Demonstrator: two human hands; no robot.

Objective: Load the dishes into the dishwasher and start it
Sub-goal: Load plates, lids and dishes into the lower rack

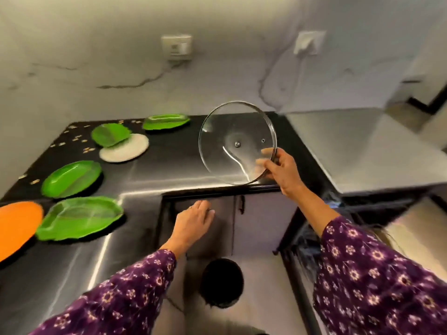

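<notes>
On the black counter an orange plate and green leaf plates lay unloaded, the left hand hung empty with relaxed fingers, and the right hand gripped the glass lid by its rim above the counter, which next needed lowering into what seemed a blurred dishwasher rack.

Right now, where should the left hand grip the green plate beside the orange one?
Probably its right rim, from the right: the green leaf-shaped plate lies flat, that raised edge faces the left hand, the orange plate crowds the other side.
</notes>
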